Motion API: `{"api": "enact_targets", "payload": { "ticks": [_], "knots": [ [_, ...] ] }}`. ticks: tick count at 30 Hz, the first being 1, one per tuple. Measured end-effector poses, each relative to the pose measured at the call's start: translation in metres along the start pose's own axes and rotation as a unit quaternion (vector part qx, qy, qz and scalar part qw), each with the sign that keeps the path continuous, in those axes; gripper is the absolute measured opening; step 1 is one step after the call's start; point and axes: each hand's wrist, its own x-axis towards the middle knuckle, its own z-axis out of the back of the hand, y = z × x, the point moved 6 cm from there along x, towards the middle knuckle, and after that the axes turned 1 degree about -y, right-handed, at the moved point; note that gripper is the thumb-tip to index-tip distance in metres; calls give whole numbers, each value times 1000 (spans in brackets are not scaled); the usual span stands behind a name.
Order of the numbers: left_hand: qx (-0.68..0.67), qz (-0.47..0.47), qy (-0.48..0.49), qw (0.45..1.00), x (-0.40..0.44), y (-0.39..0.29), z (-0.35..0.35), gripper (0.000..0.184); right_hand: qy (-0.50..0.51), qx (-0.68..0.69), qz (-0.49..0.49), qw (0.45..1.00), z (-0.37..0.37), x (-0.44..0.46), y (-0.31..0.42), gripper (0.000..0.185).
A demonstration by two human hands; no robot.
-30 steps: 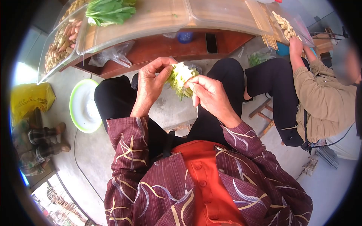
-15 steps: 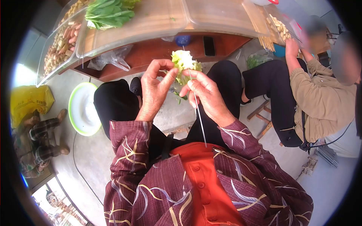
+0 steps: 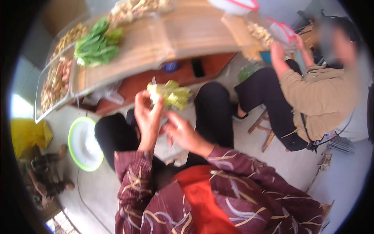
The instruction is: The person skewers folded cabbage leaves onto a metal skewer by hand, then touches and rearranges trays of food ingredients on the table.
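Note:
A bunch of pale green lettuce leaves is pinched between the fingers and thumb of my left hand, above my lap. From its upper left a short pale tip sticks up, perhaps the skewer's end. Just below the leaves is my right hand, its fingers curled in and blurred. What it grips I cannot make out; the long part of the skewer does not show clearly. A larger bunch of green leafy vegetable lies on the table in front of me.
The wooden table bears clear trays of skewered food pieces. A phone and a blue round object sit on its lower shelf. A green-rimmed basin stands left on the floor. At right, a co-worker reaches toward a tray.
My view has shifted, bringing more of the table into sight. The leaves now lie more sideways, and my right hand has dropped below them. The long skewer seen earlier no longer shows clearly.

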Motion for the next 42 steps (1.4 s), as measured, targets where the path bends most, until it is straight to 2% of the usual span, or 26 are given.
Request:
{"api": "enact_targets", "payload": {
  "ticks": [2,6,8,9,11,12,14,16,17,18,20,21,22,24,25,28,29,32,33,35,37,42],
  "knots": [
    [52,-2,-12,999,-2,4,3,24,10,32,-12,999,2,-5,-29,26],
    [43,30,-1,999,-11,-5,-8,25,-25,-7,-19,999,7,-15,-16,21],
    [117,-33,25,992,-12,-17,-12,25,-31,46,-43,998,7,-15,-19,21],
    [132,-41,26,990,-12,-14,-11,25,-33,22,-51,998,9,-16,-18,23],
    [105,-41,27,993,-11,-2,-11,29,-35,54,-64,996,12,-18,-22,24],
    [120,-31,51,991,-12,-8,-11,31,-41,69,-72,994,14,-20,-19,24],
    [188,-68,70,977,-10,-25,-6,36,-39,64,-55,996,27,-23,-8,26],
    [206,-150,10,967,-2,-43,5,45,-37,50,-29,998,42,-23,8,28],
    [178,-151,5,972,6,-40,15,49,-34,47,-29,998,49,-24,16,28],
    [165,-97,2,982,12,-43,22,56,-20,45,-21,999,52,-23,25,28],
    [161,-78,96,979,25,-49,26,66,14,53,-22,998,53,-24,35,29],
    [100,-57,142,983,28,-49,21,73,37,47,-41,997,54,-24,39,29],
    [102,-50,139,984,31,-50,22,73,60,40,-58,996,55,-24,45,29],
    [-48,52,278,958,27,-48,6,74,74,44,-69,994,55,-22,52,29],
    [-81,134,316,936,21,-51,1,80,94,50,-81,991,53,-22,52,29],
    [-112,135,361,916,11,-51,0,77,123,55,-109,985,49,-27,56,29],
    [-112,135,383,907,11,-52,-1,72,143,78,-128,978,47,-29,56,29],
    [-161,163,400,887,7,-50,-1,61,165,118,-155,967,48,-31,54,31],
    [-161,170,399,887,7,-48,0,61,170,135,-166,962,46,-31,52,31],
    [-130,213,388,887,8,-40,1,50,166,115,-171,964,43,-27,49,31],
    [-108,213,369,898,9,-32,5,47,157,72,-169,970,42,-22,47,32],
    [-80,227,340,909,8,-32,9,43,160,103,-168,967,38,-20,51,30]
  ]
}}
